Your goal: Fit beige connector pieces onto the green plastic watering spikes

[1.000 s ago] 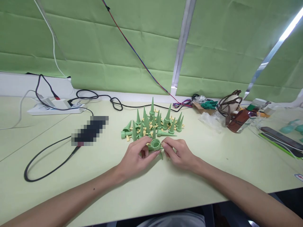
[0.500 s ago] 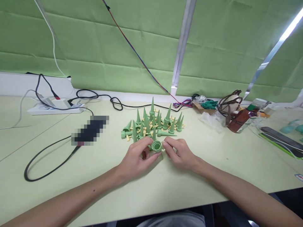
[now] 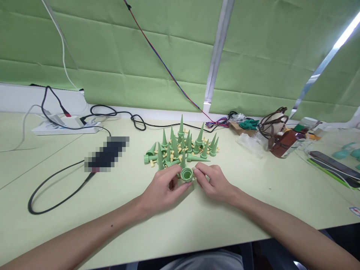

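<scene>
My left hand [image 3: 161,189] grips a green plastic cone spike [image 3: 186,174], its round open end turned up toward me. My right hand [image 3: 212,182] pinches at the side of that same piece, fingers pressed together on a small part I cannot make out. Both hands hover just above the pale green table [image 3: 253,202]. Right behind them lies a pile of green cone spikes [image 3: 181,148] mixed with small yellow valve pieces, some cones upright and some lying flat.
A black power brick, blurred [image 3: 107,154], with its black cable [image 3: 53,187] lies left. A white power strip [image 3: 66,126] sits at the back left. At right are a brown bag [image 3: 277,135], plastic wrap, a bottle and a dark phone [image 3: 334,165].
The cone in my hands has been turned so its open end faces up more squarely. Both hands stayed in nearly the same place.
</scene>
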`<state>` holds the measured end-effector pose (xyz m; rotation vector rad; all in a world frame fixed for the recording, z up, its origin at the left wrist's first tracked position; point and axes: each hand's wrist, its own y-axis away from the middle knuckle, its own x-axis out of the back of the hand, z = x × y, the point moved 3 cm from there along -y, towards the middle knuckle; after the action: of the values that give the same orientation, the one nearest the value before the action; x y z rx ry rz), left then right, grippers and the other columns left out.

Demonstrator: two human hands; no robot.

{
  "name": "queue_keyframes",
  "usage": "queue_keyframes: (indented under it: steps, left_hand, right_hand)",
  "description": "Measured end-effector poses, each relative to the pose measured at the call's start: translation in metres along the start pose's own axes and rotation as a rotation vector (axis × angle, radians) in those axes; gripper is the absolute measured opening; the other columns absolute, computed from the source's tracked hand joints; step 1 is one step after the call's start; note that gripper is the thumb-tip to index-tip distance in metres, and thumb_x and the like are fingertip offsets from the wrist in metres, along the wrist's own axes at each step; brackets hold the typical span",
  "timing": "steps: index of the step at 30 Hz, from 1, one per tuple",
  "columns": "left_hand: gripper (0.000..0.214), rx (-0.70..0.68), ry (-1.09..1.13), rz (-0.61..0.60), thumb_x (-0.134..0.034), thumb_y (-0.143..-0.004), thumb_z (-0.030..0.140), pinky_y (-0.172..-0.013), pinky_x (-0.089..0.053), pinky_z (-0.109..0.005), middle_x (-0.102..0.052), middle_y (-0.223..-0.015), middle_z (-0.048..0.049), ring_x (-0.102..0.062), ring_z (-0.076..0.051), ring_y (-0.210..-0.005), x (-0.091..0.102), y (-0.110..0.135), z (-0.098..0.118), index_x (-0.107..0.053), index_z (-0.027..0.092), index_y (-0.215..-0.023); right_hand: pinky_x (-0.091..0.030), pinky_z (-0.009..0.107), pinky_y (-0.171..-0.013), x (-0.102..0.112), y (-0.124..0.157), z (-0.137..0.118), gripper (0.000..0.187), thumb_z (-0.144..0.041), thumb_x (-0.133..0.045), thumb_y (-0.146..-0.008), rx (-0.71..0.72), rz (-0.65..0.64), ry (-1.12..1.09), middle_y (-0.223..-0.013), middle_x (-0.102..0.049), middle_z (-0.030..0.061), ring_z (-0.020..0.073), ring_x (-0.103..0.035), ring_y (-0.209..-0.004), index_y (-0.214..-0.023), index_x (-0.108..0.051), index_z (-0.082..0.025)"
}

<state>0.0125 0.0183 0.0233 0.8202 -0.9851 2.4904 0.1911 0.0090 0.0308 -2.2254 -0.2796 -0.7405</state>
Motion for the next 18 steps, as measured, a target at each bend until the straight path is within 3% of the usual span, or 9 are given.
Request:
queue_keyframes:
  steps: [18]
  left_hand:
    - [0.030,-0.017,-0.006,-0.053,-0.059,-0.094,0.032,-0.049,-0.033,-0.021,-0.049,-0.055,0.0042,-0.042,-0.008,-0.050,-0.0032,-0.0008,0.0039,-0.060,0.014,-0.070]
  right_hand:
    - [-0.029,0.025,-0.050,-0.0004,0.0005,-0.0002,0.031,-0.028,-0.038,-0.106,-0.019,-0.030,-0.002,-0.059,-0.037,-0.0062,0.0096,-0.032,-0.048,-0.075,-0.036,-0.022]
